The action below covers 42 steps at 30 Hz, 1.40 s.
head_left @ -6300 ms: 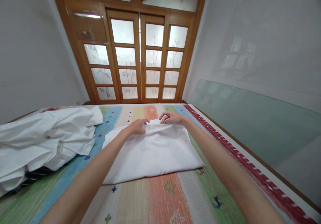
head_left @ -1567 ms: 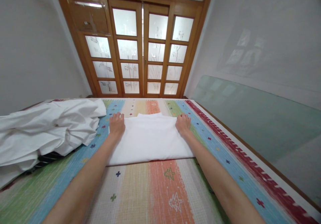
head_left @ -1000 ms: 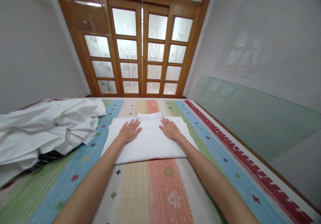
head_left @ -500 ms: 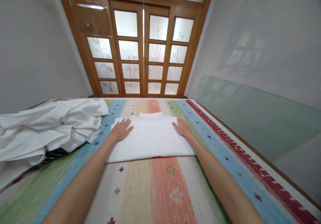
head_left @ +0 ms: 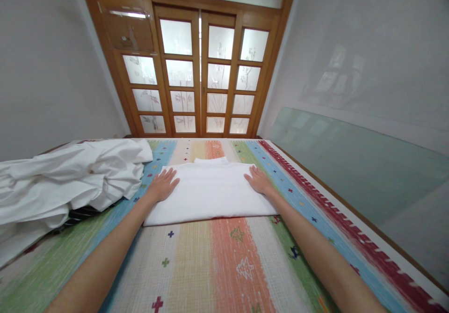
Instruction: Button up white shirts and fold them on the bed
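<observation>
A folded white cloth (head_left: 210, 192) lies flat on a striped, many-coloured bed cover (head_left: 217, 257). My left hand (head_left: 162, 186) rests flat on the cloth's left edge, fingers spread and open. My right hand (head_left: 258, 180) lies flat on its right edge, fingers stretched out too. Neither hand holds anything. A smaller folded flap of the cloth shows at its far side.
A heap of crumpled white cloth (head_left: 66, 182) lies on the left of the bed, with a dark striped item under it. A wooden door with frosted panes (head_left: 199, 74) stands beyond the bed. A glass panel (head_left: 358, 163) leans along the right wall.
My hands slid outward from the middle of the cloth to its left and right edges, staying flat. The cloth has stayed in place.
</observation>
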Tool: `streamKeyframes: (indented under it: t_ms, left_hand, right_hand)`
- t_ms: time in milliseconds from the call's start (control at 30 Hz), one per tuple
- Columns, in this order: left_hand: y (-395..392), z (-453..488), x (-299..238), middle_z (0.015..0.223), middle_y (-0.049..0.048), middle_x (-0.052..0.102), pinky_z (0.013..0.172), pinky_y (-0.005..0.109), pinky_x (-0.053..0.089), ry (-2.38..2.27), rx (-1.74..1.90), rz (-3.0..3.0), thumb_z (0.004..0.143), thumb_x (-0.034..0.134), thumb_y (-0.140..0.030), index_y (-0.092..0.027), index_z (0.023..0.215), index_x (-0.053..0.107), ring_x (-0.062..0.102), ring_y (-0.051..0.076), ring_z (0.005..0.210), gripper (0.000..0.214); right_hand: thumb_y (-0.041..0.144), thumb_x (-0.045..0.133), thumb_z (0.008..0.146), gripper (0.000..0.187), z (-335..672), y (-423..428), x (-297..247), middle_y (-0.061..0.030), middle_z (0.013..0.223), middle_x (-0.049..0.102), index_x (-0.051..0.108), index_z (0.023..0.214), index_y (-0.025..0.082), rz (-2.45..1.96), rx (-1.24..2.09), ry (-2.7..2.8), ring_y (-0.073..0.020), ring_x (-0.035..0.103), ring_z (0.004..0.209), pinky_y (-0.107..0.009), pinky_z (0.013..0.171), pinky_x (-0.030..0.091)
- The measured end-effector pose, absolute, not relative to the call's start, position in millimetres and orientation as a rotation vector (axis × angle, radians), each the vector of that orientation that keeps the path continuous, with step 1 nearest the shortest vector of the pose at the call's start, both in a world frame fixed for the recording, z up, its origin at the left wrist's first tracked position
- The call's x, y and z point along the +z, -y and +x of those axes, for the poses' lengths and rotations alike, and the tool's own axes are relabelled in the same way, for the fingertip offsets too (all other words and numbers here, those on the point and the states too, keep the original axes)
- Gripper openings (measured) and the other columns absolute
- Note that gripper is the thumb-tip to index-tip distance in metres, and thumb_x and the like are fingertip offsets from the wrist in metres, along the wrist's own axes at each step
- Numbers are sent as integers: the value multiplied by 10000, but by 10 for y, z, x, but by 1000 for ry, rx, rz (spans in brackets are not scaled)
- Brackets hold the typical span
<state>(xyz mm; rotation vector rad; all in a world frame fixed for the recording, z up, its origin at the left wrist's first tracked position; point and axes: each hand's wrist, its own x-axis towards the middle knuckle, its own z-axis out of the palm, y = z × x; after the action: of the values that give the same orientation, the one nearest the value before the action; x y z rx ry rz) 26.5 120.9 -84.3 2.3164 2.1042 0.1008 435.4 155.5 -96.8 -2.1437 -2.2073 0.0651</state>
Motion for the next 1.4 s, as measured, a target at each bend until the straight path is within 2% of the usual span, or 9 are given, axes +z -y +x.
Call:
streamKeyframes:
  t_ms: [167,233,400,567,633,733,867,967,1400]
  left_hand:
    - [-982,340,-751,1546,93,304,1123,632,110,-2203,32,2366,969,209,-441,-201,1475,347,284,326,1414,576]
    - [-912,377,-705,1523,114,351,1122,638,69,-2254,-21,2420,967,232,-443,-184,1451,390,337,347,1384,571]
    - [-882,587,-598,1475,181,415,1108,618,141,-2385,-138,2349,961,285,-396,-94,1381,474,338,407,1365,551]
    - [-829,1205,-622,1499,165,383,1071,531,312,-1949,38,2447,969,254,-404,-118,1405,425,352,352,1373,549]
    - [-779,1440,-690,1502,156,383,1102,488,292,-1804,156,2564,956,283,-301,-113,1433,384,321,306,1398,523]
    - [-719,1582,-807,1514,147,365,1150,427,234,-1705,225,2664,911,328,-186,-85,1459,344,287,254,1420,557]
    - [-681,1383,-888,1540,79,325,1159,486,204,-1835,265,2583,973,254,-344,-174,1468,361,262,262,1431,535]
    - [-666,1128,-888,1549,61,297,1154,512,200,-1979,243,2484,972,238,-451,-196,1475,352,242,276,1438,575]
    - [-581,693,-833,1557,61,281,1150,476,219,-2135,153,2394,959,242,-504,-171,1484,333,199,284,1449,629]
  right_hand:
    - [512,149,976,696,4452,-1446,-999,-131,1585,165,236,1515,80,-2165,-9,2246,-318,113,1457,-468,1162,126]
    - [507,162,973,697,4443,-1402,-965,-146,1575,197,261,1505,66,-2173,-53,2252,-332,94,1457,-494,1161,110]
    - [422,240,971,634,4157,-1285,-798,-197,1558,214,370,1444,20,-2050,-192,2306,-343,59,1459,-524,1162,68]
    - [412,243,988,609,3402,-1056,-778,-188,1557,226,344,1460,41,-1484,-53,2515,-326,111,1457,-524,1147,190]
    - [359,236,994,577,3133,-948,-843,-169,1558,240,327,1470,45,-1263,-37,2562,-290,135,1458,-478,1155,212]
    - [305,195,999,564,2978,-828,-955,-175,1531,304,298,1479,28,-1224,15,2556,-240,261,1427,-416,1146,256]
    - [489,216,996,622,3212,-778,-1017,-126,1536,310,351,1477,119,-1358,0,2537,-267,249,1431,-461,1150,216]
    - [548,197,983,656,3497,-791,-1008,-103,1554,270,340,1487,153,-1465,-24,2540,-261,217,1442,-464,1156,180]
    - [591,127,962,740,4138,-841,-1034,-112,1570,219,283,1506,114,-1775,-33,2440,-247,173,1455,-438,1167,129]
